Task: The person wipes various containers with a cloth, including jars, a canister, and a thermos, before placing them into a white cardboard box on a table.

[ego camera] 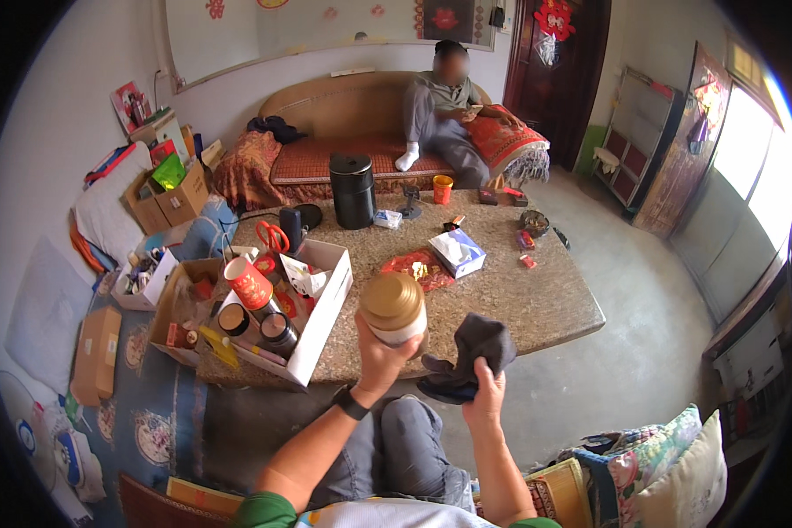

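Observation:
My left hand (381,360) grips a jar (396,307) with a gold lid and a pale label, held up over the front edge of the stone-topped coffee table (534,303). A dark watch or band sits on that wrist. Bunched dark grey cloth (478,346) is in my right hand (487,393), a short way right of the jar and apart from it. Left of the jar, a white open box (330,297) on the table holds a red patterned paper cup (247,282), dark-lidded containers (278,333) and red-handled scissors (272,236).
A tissue box (468,264) lies beside a red wrapper (406,264). Farther back stand a black kettle (352,191), an orange cup (442,190) and an ashtray (534,223). Another person (449,112) sits on the sofa (343,119). Cushions (680,468) are at my right.

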A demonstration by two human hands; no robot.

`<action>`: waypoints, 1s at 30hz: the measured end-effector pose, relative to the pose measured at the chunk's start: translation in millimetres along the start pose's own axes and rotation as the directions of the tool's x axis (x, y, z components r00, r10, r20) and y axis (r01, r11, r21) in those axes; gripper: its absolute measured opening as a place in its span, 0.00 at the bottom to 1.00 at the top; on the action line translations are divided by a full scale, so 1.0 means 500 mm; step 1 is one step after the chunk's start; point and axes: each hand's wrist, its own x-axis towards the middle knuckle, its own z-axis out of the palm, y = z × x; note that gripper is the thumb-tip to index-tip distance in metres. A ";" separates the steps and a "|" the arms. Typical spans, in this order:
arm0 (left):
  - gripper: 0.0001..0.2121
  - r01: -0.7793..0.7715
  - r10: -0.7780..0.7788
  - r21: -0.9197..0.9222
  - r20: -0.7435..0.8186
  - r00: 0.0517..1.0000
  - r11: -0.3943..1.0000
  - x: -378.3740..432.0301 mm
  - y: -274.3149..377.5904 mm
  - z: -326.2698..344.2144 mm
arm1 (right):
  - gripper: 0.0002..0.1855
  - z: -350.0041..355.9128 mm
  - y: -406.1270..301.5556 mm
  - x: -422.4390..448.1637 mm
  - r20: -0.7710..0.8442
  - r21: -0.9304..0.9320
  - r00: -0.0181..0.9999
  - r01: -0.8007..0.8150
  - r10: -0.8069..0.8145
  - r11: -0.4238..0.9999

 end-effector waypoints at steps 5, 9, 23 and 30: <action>0.35 0.079 -0.076 -0.077 0.044 0.996 0.994 -0.029 -0.003 -0.050 | 0.29 0.109 -0.157 -0.016 0.545 0.268 0.832 -0.062 -0.098 0.961; 0.36 0.282 -0.266 -0.227 0.102 0.959 0.932 -0.061 0.020 -0.055 | 0.30 0.185 -0.234 -0.008 0.723 0.363 0.604 0.079 -0.334 0.928; 0.33 0.332 -0.314 0.047 -0.225 0.923 0.942 -0.074 -0.029 0.011 | 0.20 0.137 0.070 -0.001 0.557 -0.610 0.714 0.698 -0.424 0.374; 0.32 0.136 -0.136 -0.058 0.005 0.991 0.989 -0.082 0.038 0.031 | 0.19 0.117 0.009 0.079 0.220 -0.581 0.973 0.188 -0.070 0.792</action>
